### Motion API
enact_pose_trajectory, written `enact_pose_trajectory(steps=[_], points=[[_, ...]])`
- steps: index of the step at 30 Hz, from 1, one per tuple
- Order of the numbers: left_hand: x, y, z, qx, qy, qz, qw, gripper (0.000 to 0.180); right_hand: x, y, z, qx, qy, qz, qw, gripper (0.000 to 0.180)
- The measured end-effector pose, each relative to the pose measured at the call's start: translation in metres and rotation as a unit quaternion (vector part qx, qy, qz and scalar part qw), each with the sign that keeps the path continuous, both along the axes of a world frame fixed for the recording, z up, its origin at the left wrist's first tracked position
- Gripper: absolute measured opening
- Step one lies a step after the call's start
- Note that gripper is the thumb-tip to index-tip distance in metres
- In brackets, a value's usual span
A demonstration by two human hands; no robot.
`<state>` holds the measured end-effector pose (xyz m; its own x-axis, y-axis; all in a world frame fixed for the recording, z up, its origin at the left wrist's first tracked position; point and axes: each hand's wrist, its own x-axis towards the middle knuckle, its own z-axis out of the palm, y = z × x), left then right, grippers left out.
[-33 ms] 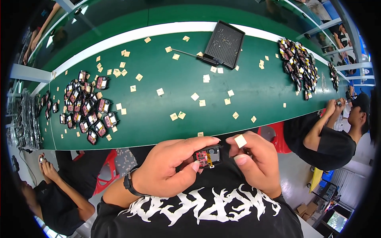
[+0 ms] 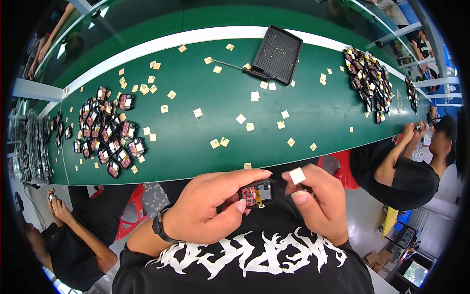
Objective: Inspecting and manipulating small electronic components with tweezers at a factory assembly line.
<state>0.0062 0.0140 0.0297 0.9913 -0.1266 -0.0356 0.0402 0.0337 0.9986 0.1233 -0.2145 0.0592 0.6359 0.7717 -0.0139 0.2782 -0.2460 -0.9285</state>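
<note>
The long green table runs across the view, and its load suggests the work is partly through. At the left lies a heap of small modules with red circuit boards showing, roughly two dozen, perhaps more; whether these are finished or waiting I cannot tell. A second heap of similar pieces, too tangled to count, lies at the right end in front of a seated co-worker. One black tray sits at the far edge, with one thin tool just beside it. Loose tan paper squares, some forty scattered between the heaps, look like peeled backings, so many pieces seem already handled.

Close to the chest, the left hand is closed around one module, thumb and fingers pinching its edges, the red board facing up. The right hand is curled, holding one small pale square at its fingertips just beside the module, not yet on it. So this piece appears mid-way, with the square still to be dealt with.
</note>
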Motion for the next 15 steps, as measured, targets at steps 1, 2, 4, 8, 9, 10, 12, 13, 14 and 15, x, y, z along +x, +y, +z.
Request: enact_pose_trajectory(steps=[1, 2, 4, 8, 9, 10, 12, 13, 14, 15], points=[[-0.001, 0.0, 0.001, 0.0, 0.001, 0.0, 1.0, 0.046, 0.001, -0.004, 0.001, -0.009, -0.091, 0.005, 0.996, 0.02], [-0.002, 0.0, 0.002, 0.009, 0.004, 0.002, 1.0, 0.046, 0.001, -0.007, -0.002, 0.006, -0.161, 0.024, 0.987, 0.023], [-0.003, -0.001, 0.004, 0.018, 0.008, 0.002, 1.0, 0.047, 0.0, -0.008, 0.003, -0.003, -0.209, 0.047, 0.977, 0.023], [-0.003, -0.001, 0.009, 0.054, -0.014, 0.015, 0.998, 0.049, -0.006, -0.004, 0.011, -0.034, -0.3, 0.088, 0.949, 0.024], [-0.003, -0.001, 0.01, 0.079, -0.027, 0.018, 0.996, 0.05, -0.007, -0.004, 0.012, -0.047, -0.305, 0.108, 0.945, 0.028], [-0.003, -0.001, 0.01, 0.078, -0.026, 0.016, 0.996, 0.05, -0.008, -0.003, 0.012, -0.056, -0.314, 0.118, 0.941, 0.035], [-0.003, -0.003, 0.01, 0.116, -0.065, 0.041, 0.99, 0.051, -0.009, -0.005, 0.014, -0.07, -0.312, 0.131, 0.938, 0.035], [-0.004, -0.003, 0.01, 0.116, -0.063, 0.04, 0.99, 0.051, -0.01, -0.006, 0.016, -0.083, -0.312, 0.147, 0.935, 0.035], [-0.005, -0.003, 0.009, 0.118, -0.068, 0.045, 0.99, 0.052, -0.011, -0.003, 0.017, -0.083, -0.31, 0.146, 0.936, 0.035], [-0.006, -0.004, 0.008, 0.12, -0.072, 0.05, 0.989, 0.053, -0.012, 0.002, 0.017, -0.077, -0.303, 0.135, 0.94, 0.033]])
